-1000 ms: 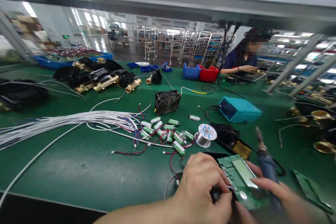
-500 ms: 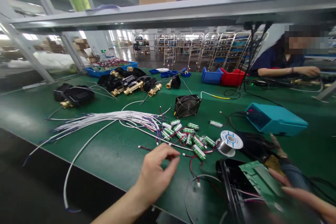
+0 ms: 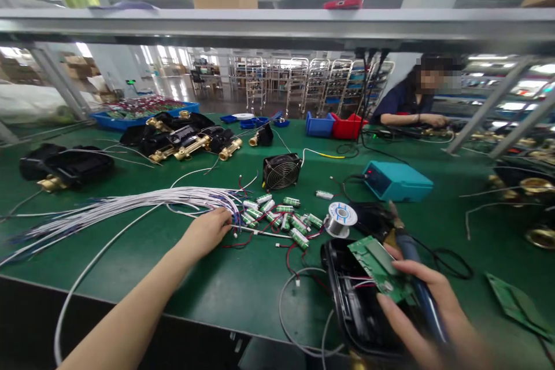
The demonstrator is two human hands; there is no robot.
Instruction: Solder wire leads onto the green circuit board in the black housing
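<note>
My left hand (image 3: 210,230) reaches to the right end of a bundle of white cables (image 3: 143,202), fingers curled down and touching the ends; what lies under the fingertips is hidden. Just right of it are several green-and-white batteries (image 3: 286,221) with red-black leads. My right hand (image 3: 427,295) grips a green circuit board (image 3: 377,269) between thumb and fingers, tilted over an open black housing (image 3: 347,312). Wires join the board to the housing. A soldering iron (image 3: 407,248) with a blue handle runs through the same hand, tip pointing away.
Beyond the batteries stand a solder spool (image 3: 341,218), a black fan (image 3: 281,172) and a teal soldering station (image 3: 399,180). Brass-fitted black units (image 3: 191,144) lie at back left. Another board (image 3: 518,303) rests at right. A co-worker (image 3: 405,98) sits across the bench.
My left hand has moved up and left from the bare bench front to the cable ends. My view has turned right. The right hand still holds the board over the housing.
</note>
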